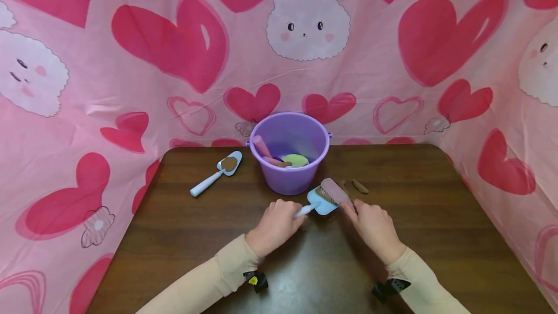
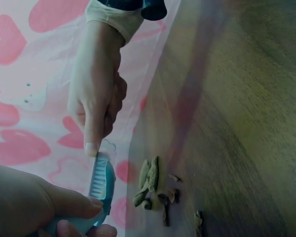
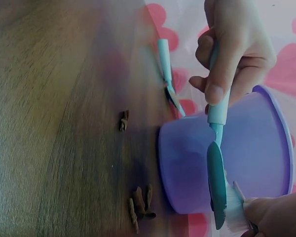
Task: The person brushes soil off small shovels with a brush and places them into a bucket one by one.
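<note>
My left hand (image 1: 274, 224) grips the white handle of a small light-blue shovel (image 1: 324, 206), its blade held in front of the bucket. A brush (image 1: 337, 190) with a pinkish back is in my right hand (image 1: 375, 227), thumb and fingers round its near end. The bristles (image 2: 97, 185) rest against the inside of the shovel blade. Both tools are above the table in the wrist views. Brown dry pieces (image 1: 360, 186) lie on the table beyond the brush, several of them clustered in the left wrist view.
A purple bucket (image 1: 285, 180) stands at the back middle, holding a pink-handled item (image 1: 261, 146) and a green round thing (image 1: 296, 160). To its left lies another light-blue shovel (image 1: 207, 183) with a brown patch on its blade. Pink heart-patterned cloth (image 1: 244, 62) surrounds the dark wooden table (image 1: 305, 270).
</note>
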The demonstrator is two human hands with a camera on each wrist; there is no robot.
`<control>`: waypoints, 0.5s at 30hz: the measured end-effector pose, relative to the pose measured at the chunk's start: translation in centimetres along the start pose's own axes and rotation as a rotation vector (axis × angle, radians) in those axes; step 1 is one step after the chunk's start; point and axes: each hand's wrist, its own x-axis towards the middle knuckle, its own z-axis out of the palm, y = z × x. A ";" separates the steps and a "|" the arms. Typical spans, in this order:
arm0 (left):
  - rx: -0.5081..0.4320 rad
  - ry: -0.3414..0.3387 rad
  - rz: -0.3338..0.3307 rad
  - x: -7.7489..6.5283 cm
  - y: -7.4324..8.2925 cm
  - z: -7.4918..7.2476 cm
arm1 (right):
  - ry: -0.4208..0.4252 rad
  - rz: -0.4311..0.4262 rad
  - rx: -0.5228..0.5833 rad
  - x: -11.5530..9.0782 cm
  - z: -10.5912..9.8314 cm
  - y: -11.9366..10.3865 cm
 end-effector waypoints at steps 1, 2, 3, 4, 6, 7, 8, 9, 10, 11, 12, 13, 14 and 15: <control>0.005 0.003 0.003 0.0 0.0 0.1 | 0.001 0.002 0.002 0.0 0.0 0.0; 0.008 0.004 0.004 0.0 0.0 0.1 | 0.004 0.000 0.003 0.1 -0.1 0.0; 0.010 0.003 0.002 0.1 0.0 0.1 | 0.009 -0.003 0.003 0.1 -0.1 0.0; 0.004 0.000 -0.001 0.1 0.0 0.1 | 0.013 -0.011 0.004 0.0 -0.1 0.0; -0.005 -0.005 -0.006 0.2 -0.1 0.1 | 0.024 -0.044 0.003 -0.1 -0.1 -0.1; -0.006 -0.003 -0.008 0.2 0.0 0.0 | 0.030 -0.071 -0.007 -0.1 -0.1 -0.2; -0.002 0.000 -0.008 0.3 0.0 -0.1 | 0.035 -0.098 -0.017 -0.1 -0.1 -0.3; 0.001 0.004 -0.005 0.3 0.0 -0.1 | 0.043 -0.123 -0.028 -0.2 -0.1 -0.4; 0.004 0.008 0.000 0.3 0.1 -0.2 | 0.050 -0.139 -0.038 -0.2 -0.1 -0.4; 0.012 0.016 0.010 0.3 0.1 -0.2 | 0.055 -0.148 -0.046 -0.2 -0.1 -0.5; 0.020 0.024 0.020 0.3 0.2 -0.3 | 0.057 -0.146 -0.049 -0.2 -0.1 -0.6; 0.032 0.036 0.033 0.3 0.2 -0.3 | 0.056 -0.136 -0.048 -0.2 -0.2 -0.6; 0.037 0.044 0.042 0.3 0.3 -0.3 | 0.053 -0.118 -0.038 -0.1 -0.2 -0.6; 0.042 0.050 0.049 0.3 0.3 -0.3 | 0.048 -0.097 -0.024 -0.1 -0.3 -0.6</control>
